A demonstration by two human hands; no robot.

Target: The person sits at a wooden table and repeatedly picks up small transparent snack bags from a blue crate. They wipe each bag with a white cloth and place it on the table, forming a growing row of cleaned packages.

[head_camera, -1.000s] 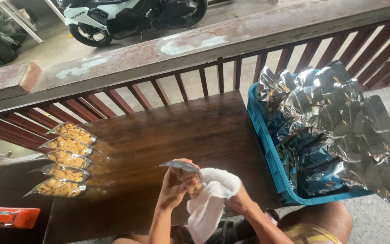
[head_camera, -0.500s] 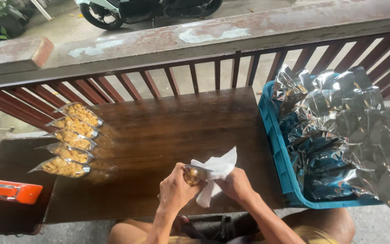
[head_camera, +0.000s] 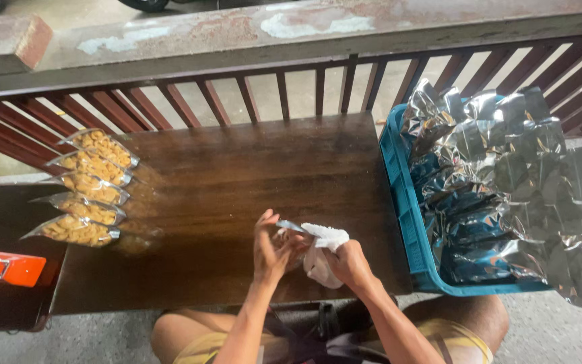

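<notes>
Here, closest to the camera, the person sits with knees tucked under the near edge of a dark wooden table (head_camera: pixel 237 175). Both hands are close together over that near edge. The left hand (head_camera: pixel 271 251) is curled around one side of a small pouch (head_camera: pixel 289 226), and only a thin silver edge of it shows. The right hand (head_camera: pixel 349 264) grips a white cloth (head_camera: pixel 321 246) bunched up against the pouch. So both hands are closed, one on the pouch and one on the cloth, and they almost touch.

It looks like the wiping step: the cloth is being rubbed on the pouch. A good next move would need the left hand to hold the pouch steady while the cloth slides along its side, gently, so the food inside does not get crushed.

The pouch's long side seems to run left to right, a bit tilted, with its silver edge pointing up and to the left. Most of it is hidden, so which end is the top cannot be told.

Farther left, five clear pouches of yellow snacks (head_camera: pixel 89 189) lie in a row. To the right stands a blue crate (head_camera: pixel 402 209) full of shiny silver bags (head_camera: pixel 506 182). An orange tool (head_camera: pixel 5 266) sits at the far left. Beyond the table is a red wooden railing (head_camera: pixel 190 101).
</notes>
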